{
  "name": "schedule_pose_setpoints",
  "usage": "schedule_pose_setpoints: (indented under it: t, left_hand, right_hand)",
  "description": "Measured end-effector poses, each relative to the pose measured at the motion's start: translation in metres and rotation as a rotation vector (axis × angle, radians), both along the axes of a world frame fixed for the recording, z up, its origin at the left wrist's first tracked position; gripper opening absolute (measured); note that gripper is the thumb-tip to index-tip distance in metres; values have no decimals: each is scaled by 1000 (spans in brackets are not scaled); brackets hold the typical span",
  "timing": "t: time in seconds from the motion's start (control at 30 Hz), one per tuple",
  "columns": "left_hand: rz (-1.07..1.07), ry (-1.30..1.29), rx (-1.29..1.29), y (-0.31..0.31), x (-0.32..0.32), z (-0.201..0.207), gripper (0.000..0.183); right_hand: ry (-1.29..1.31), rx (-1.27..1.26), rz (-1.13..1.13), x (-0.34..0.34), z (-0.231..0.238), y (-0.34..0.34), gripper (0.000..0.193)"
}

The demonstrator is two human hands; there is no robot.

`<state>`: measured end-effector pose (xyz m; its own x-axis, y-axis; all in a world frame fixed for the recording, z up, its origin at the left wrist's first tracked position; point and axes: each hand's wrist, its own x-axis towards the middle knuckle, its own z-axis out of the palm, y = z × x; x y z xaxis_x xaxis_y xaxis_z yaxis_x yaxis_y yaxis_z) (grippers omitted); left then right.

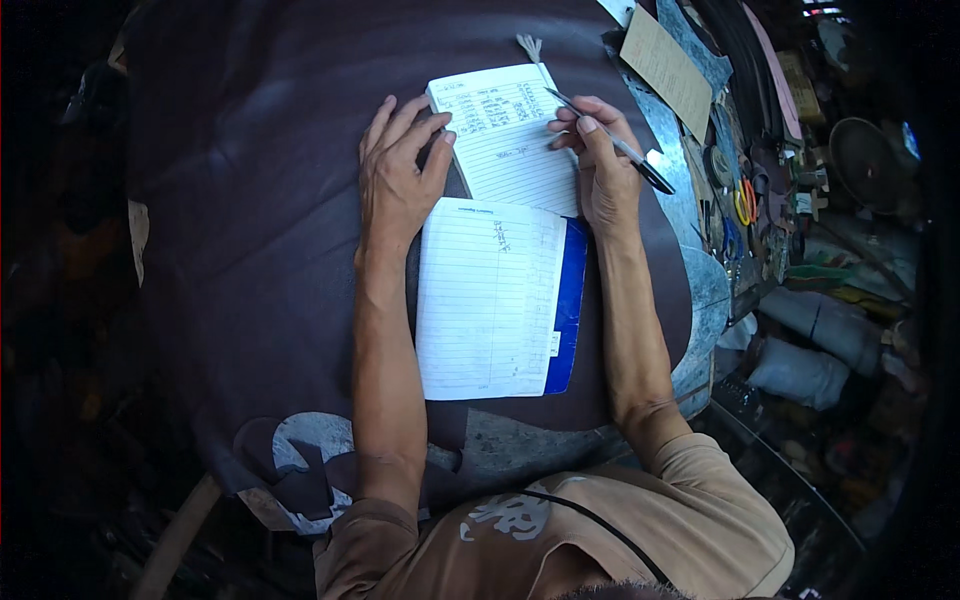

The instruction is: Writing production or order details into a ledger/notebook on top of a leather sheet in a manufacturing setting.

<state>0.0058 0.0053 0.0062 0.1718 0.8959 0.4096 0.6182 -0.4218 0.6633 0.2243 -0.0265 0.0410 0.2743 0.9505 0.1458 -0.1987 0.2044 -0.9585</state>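
Leather sheet [250, 200] as base. On it: far pages [520, 175], near pages [485, 310] before them, between the forearms; whether one book, unclear. Left hand [400, 165] at far pages' left edge; right hand [610, 185], with pen [652, 176], at right. Card [665, 72] at sheet's far-right edge.

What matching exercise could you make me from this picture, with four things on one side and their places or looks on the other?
Column one
1. Pen
2. Left hand
3. Shirt
4. Big sheet

Column two
A. At the left edge of the upper page
B. Dark, spread out beneath the page
C. Held in the right hand
D. Tan, with a pale print

Right pairs: 1-C, 2-A, 3-D, 4-B
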Motion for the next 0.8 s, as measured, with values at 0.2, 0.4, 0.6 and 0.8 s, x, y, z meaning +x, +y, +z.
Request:
schedule_pose_setpoints:
  t: [0.2, 0.4, 0.6, 0.8]
  left_hand:
    - [-51, 133, -46, -6, 1, -10, 31]
    - [-45, 161, -81, -8, -3, -9, 32]
    - [-72, 153, -108, -6, 6, -2, 33]
    - [-59, 179, -112, -8, 1, 0, 35]
  right_hand:
    - [-126, -45, -155, 9, 3, -3, 32]
    - [-214, -70, -173, -3, 38, -21, 24]
    - [-330, -226, -103, -19, -4, -35, 18]
    - [-232, -177, -188, -5, -5, -36, 15]
